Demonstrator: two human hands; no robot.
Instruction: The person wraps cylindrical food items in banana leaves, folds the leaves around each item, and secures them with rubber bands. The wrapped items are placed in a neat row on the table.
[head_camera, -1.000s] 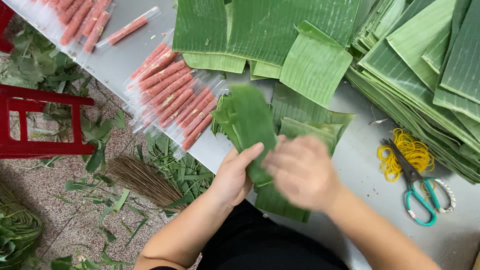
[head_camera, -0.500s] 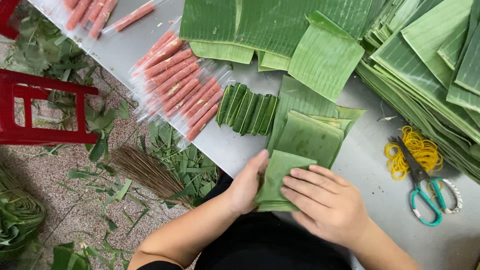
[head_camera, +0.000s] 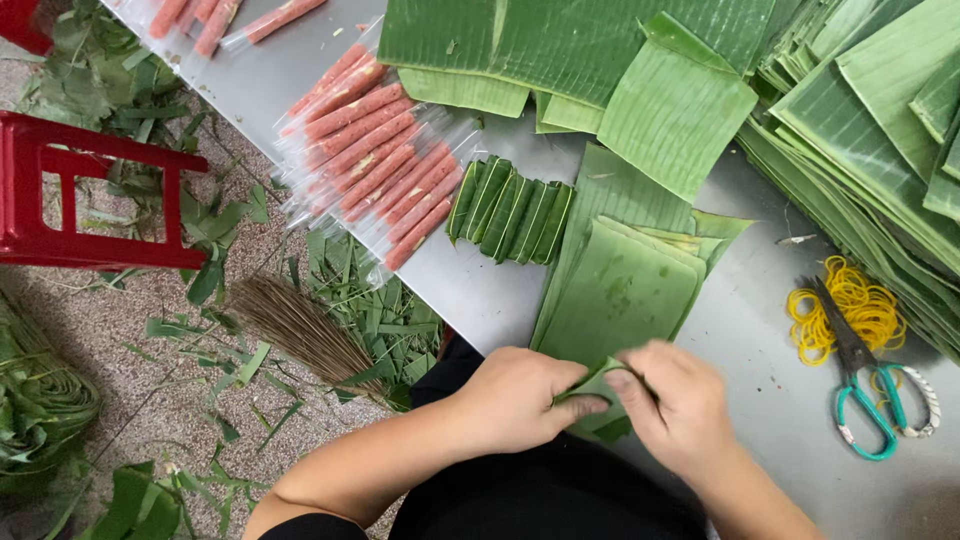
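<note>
a red plastic stool (head_camera: 90, 195) stands on the floor at left, with a brown straw broom head (head_camera: 300, 325) beside the grey metal table (head_camera: 480, 290). on the table lie pink sausages in clear wrappers (head_camera: 375, 165), then a row of small rolled green leaf parcels (head_camera: 510, 210). at the near edge the left hand (head_camera: 525, 395) and right hand (head_camera: 675, 405) pinch a folded green banana leaf piece (head_camera: 600, 385) between them, below a stack of flat green leaf sheets (head_camera: 625, 290). yellow rubber bands (head_camera: 850, 305) and teal-handled scissors (head_camera: 865, 385) lie right.

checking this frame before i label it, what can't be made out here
Head view:
- Folded leaf piece: mostly covered by the left hand and right hand; anything inside is hidden.
- Red stool: cut off by the left edge.
- Leaf stacks: cut by the right edge.
- Scissors: blades partly buried in yellow rubber bands.
</note>
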